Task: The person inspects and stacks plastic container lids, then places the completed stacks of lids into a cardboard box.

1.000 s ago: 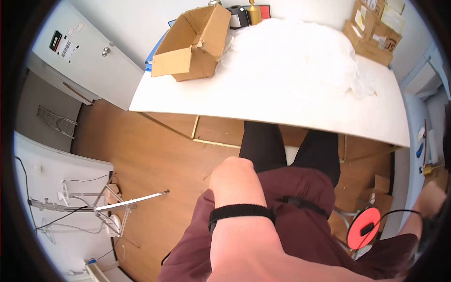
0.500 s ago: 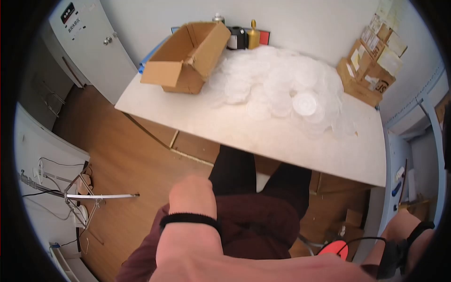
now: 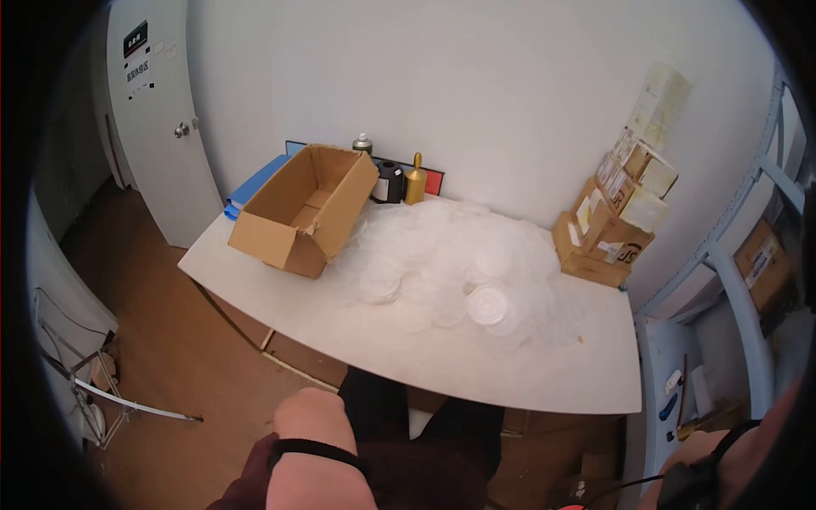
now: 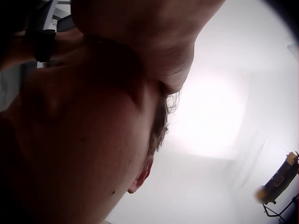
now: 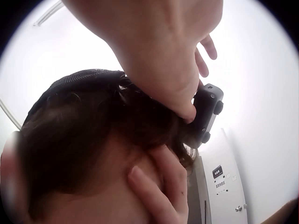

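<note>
Head-worn device at right hand, left hand on neck

One dark head-worn device point(image 5: 209, 109), two knobs on its side, sits at the front of the hair. Right hand point(image 5: 163, 56): thumb tip touches the device's near side; two fingertips show above it, apart from it. Rest of that grip hidden, so can't tell if it's closed round the device. Left hand point(image 5: 166, 196): two digits visible, loosely extended, resting on skin below the hair, holding nothing visible; its fingers don't show in the left wrist view. One black mesh headband point(image 5: 84, 77) over the hair.

Head view: one white table point(image 3: 586, 374), with one open cardboard box point(image 3: 306, 208) left of a heap of translucent plastic lids point(image 3: 487, 306), too many overlapping to count. Behind: one spray can point(image 3: 363, 143), one black container point(image 3: 388, 180), one gold bottle point(image 3: 415, 183). One blue folder point(image 3: 259, 183) beside the open box. Stacked cartons point(image 3: 603, 225) at the right end, count unclear. One white door point(image 3: 161, 119) at left. Banded forearm point(image 3: 314, 459) at bottom.
</note>
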{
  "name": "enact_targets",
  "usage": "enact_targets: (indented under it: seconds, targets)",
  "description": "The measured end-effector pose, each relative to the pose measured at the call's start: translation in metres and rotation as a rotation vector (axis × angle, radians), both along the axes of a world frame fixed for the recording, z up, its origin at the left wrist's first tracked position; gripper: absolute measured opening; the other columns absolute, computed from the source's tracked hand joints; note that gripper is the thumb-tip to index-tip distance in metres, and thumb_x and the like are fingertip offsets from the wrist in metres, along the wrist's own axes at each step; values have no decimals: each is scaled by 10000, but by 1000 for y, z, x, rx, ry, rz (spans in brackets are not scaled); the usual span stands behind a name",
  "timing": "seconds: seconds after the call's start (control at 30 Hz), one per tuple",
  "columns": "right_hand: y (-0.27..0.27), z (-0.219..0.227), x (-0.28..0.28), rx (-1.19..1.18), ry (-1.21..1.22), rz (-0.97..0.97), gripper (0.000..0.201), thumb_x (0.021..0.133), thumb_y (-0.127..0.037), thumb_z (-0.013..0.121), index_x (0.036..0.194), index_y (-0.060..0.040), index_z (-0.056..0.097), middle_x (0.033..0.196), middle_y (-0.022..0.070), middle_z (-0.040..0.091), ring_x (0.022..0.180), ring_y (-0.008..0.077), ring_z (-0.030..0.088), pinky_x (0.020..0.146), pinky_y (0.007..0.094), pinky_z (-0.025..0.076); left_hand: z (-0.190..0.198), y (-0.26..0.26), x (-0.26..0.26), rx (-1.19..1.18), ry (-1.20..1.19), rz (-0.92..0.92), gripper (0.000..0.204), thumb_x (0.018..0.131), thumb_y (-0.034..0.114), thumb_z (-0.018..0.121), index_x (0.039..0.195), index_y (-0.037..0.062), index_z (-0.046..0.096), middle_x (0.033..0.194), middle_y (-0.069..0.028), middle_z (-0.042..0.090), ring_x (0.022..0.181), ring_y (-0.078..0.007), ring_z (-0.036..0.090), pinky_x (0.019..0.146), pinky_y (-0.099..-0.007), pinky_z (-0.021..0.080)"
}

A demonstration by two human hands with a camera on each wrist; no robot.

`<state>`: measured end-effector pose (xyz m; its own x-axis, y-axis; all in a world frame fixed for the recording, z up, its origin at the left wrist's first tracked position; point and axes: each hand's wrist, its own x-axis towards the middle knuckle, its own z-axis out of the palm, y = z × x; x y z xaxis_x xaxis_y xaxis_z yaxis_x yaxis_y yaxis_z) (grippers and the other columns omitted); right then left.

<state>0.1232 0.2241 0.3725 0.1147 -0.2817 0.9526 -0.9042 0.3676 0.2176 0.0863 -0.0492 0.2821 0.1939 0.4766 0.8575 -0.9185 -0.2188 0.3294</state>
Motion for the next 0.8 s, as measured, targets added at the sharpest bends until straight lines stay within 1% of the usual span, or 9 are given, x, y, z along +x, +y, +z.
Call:
enact_targets:
  seconds: [0.03, 0.07, 0.13, 0.2, 0.23, 0.33, 0.5, 0.7, 0.8]
  targets:
    - [7, 19, 2, 56, 17, -16, 726, 1119, -540, 686, 1738, -240, 455, 1658, 97, 575, 1378, 273, 639, 1160, 451, 496, -5, -27, -15, -139, 1, -228, 703, 1127, 518, 670, 1707, 161, 493, 1475, -78, 726, 1299, -241, 689, 1182, -404, 493]
    - [11, 30, 1, 76, 48, -34, 725, 1119, -539, 686, 1738, -240, 456, 1657, 96, 575, 1379, 272, 638, 1161, 451, 496, -24, -71, -24, -322, 24, -450, 641, 1150, 493, 635, 1691, 172, 513, 1479, -63, 720, 1328, -232, 669, 1203, -420, 464]
    - [14, 50, -1, 107, 103, -43, 722, 1120, -536, 686, 1737, -241, 457, 1657, 94, 576, 1381, 271, 637, 1162, 451, 495, -5, -62, -35, -715, 63, -850, 529, 1196, 445, 565, 1661, 194, 552, 1487, -32, 709, 1387, -214, 629, 1247, -450, 406]
    - [17, 68, 2, 145, 109, -67, 719, 1121, -534, 686, 1737, -242, 458, 1656, 93, 577, 1383, 270, 636, 1164, 452, 494, 30, -32, -44, -1107, 76, -1261, 440, 1242, 396, 496, 1631, 215, 592, 1495, -1, 697, 1447, -196, 589, 1290, -481, 348]
    - [18, 74, 7, 156, 109, -88, 717, 1121, -533, 686, 1736, -243, 459, 1655, 92, 577, 1383, 269, 636, 1165, 452, 493, 21, -30, -58, -1099, 95, -1278, 440, 1242, 396, 496, 1631, 215, 592, 1495, -1, 697, 1447, -196, 589, 1290, -481, 348]
    - [21, 71, -2, 105, 155, -100, 712, 1122, -529, 685, 1735, -244, 460, 1654, 89, 578, 1386, 267, 635, 1167, 452, 491, 45, -28, -76, -1180, 110, -1297, 439, 1240, 399, 499, 1627, 214, 594, 1491, -2, 697, 1444, -196, 589, 1287, -481, 350]
    - [4, 8, -11, -110, 81, -122, 705, 1124, -523, 684, 1733, -247, 464, 1653, 84, 580, 1390, 264, 632, 1171, 452, 489, 42, -60, -85, -1332, -67, -1435, 438, 1236, 404, 505, 1620, 213, 596, 1483, -4, 698, 1440, -197, 590, 1283, -481, 354]
    - [-35, -60, 7, -309, -95, -116, 696, 1126, -516, 684, 1731, -250, 467, 1650, 79, 583, 1395, 260, 629, 1175, 452, 485, 22, -105, -58, -1374, -342, -1617, 437, 1231, 409, 512, 1611, 212, 599, 1473, -7, 699, 1435, -197, 590, 1277, -480, 359]
    - [-48, -85, 29, -332, -234, -120, 691, 1127, -513, 683, 1730, -251, 469, 1649, 76, 584, 1397, 259, 628, 1178, 453, 484, -7, -119, -27, -1280, -455, -1739, 437, 1229, 412, 516, 1607, 211, 601, 1469, -8, 700, 1433, -198, 591, 1274, -480, 361]
